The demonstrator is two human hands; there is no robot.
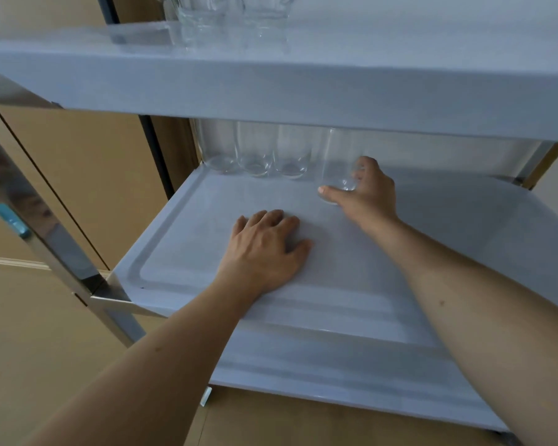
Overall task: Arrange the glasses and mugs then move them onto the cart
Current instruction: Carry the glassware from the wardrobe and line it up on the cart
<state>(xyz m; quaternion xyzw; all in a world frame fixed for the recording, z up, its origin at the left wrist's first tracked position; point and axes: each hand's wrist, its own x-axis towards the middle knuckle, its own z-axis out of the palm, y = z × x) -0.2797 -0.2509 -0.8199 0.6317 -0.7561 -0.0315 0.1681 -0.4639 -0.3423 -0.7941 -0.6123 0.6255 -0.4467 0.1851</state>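
Observation:
The cart's lower shelf is a pale grey tray. Three clear glasses stand in a row at its back left. A fourth clear glass stands just right of them, and my right hand grips it near the base, thumb in front and fingers behind. My left hand rests palm down on the tray, fingers relaxed, in front of the row. On the cart's top shelf more clear glasses stand at the back, cut off by the frame's top edge.
The cart's shiny metal post runs down the left side, with a turquoise clip on it. Brown cabinet panels lie behind and beside the cart. The top shelf hangs low over the back row of glasses.

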